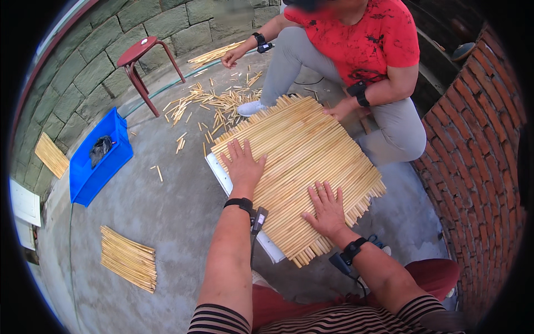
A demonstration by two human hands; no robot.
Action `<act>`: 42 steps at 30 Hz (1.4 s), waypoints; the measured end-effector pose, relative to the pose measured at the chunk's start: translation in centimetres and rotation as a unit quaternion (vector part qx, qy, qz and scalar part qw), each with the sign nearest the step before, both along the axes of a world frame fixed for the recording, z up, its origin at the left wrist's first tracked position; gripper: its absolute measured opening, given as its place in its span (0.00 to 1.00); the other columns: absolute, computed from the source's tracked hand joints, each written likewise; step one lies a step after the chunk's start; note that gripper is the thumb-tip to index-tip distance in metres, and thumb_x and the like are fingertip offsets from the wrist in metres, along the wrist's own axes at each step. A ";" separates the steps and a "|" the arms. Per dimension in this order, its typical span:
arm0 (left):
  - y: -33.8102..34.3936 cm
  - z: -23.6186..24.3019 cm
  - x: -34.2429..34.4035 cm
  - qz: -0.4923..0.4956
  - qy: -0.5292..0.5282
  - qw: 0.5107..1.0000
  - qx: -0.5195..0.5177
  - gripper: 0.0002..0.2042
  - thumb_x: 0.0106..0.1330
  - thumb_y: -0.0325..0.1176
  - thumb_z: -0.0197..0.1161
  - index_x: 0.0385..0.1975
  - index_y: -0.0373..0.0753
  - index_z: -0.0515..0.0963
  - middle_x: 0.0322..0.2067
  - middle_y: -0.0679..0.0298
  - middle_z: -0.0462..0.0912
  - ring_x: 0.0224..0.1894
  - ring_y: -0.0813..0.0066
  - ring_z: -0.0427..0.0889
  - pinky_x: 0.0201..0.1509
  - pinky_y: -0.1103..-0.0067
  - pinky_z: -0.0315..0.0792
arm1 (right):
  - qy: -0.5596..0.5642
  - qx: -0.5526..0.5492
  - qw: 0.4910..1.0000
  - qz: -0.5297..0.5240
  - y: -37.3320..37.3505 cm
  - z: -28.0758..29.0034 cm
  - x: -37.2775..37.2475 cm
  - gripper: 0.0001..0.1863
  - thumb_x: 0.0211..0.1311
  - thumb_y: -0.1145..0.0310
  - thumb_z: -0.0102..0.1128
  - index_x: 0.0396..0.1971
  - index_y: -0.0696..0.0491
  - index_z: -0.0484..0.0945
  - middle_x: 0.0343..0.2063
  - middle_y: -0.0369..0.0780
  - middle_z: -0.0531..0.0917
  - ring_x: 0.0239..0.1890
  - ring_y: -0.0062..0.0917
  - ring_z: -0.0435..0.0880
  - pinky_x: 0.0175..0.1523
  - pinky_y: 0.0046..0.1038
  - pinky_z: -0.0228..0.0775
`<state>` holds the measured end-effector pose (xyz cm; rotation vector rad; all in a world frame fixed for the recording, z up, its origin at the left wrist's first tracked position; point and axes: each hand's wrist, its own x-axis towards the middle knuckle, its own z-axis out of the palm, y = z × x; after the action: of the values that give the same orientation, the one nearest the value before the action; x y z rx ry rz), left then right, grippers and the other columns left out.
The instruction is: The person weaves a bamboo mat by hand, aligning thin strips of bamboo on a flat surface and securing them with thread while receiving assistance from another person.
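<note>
A mat of straight, pale yellow reed stalks lies side by side across a low support, its ends uneven. A white board edge shows beneath its left side. My left hand rests flat on the mat's left part, fingers spread. Nearer to me, my right hand presses flat on the lower right part, fingers also apart. Neither hand grips anything. Across the mat, a co-worker in a red shirt has one hand at the far edge; their other hand hangs over the floor.
Short cut stalk pieces litter the floor beyond the mat. To the left stand a blue crate with a black bag inside and a dark red stool. A bundle of stalks lies at lower left. A brick wall bounds the right.
</note>
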<state>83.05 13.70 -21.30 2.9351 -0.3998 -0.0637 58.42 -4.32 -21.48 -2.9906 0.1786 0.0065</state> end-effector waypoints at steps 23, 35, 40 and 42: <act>-0.2 -0.8 0.1 -0.001 -0.033 0.999 0.033 0.42 0.74 0.65 0.45 0.80 0.42 0.54 0.80 0.47 0.47 0.82 0.48 0.40 0.81 0.45 0.32 | -0.008 0.005 1.000 -0.007 0.1 0.0 -0.3 0.46 0.69 0.32 0.49 0.78 0.47 0.57 0.78 0.44 0.58 0.82 0.43 0.46 0.81 0.58 0.27; -0.2 -0.7 0.0 -0.002 -0.036 0.999 0.032 0.41 0.74 0.64 0.46 0.79 0.42 0.55 0.80 0.47 0.48 0.82 0.48 0.41 0.81 0.45 0.33 | -0.002 0.006 1.000 -0.008 0.1 0.0 -0.3 0.47 0.69 0.33 0.49 0.79 0.46 0.56 0.78 0.44 0.56 0.82 0.42 0.45 0.81 0.57 0.26; -0.2 -0.7 0.1 -0.002 -0.035 0.999 0.023 0.41 0.74 0.64 0.47 0.79 0.42 0.55 0.80 0.46 0.48 0.82 0.48 0.41 0.81 0.45 0.33 | -0.007 0.010 1.000 -0.008 0.1 -0.1 -0.2 0.47 0.69 0.33 0.49 0.79 0.46 0.56 0.78 0.44 0.56 0.82 0.42 0.45 0.81 0.57 0.26; -0.2 -0.7 0.0 -0.003 -0.036 0.999 0.018 0.41 0.74 0.64 0.47 0.79 0.42 0.55 0.80 0.46 0.48 0.82 0.47 0.41 0.81 0.45 0.33 | 0.001 0.004 1.000 -0.010 0.1 0.0 -0.2 0.47 0.68 0.33 0.49 0.79 0.46 0.56 0.78 0.44 0.56 0.82 0.43 0.45 0.81 0.58 0.26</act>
<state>83.07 13.50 -21.97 2.9788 -0.4215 0.0347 58.18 -4.24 -21.46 -2.9810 0.2068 0.0083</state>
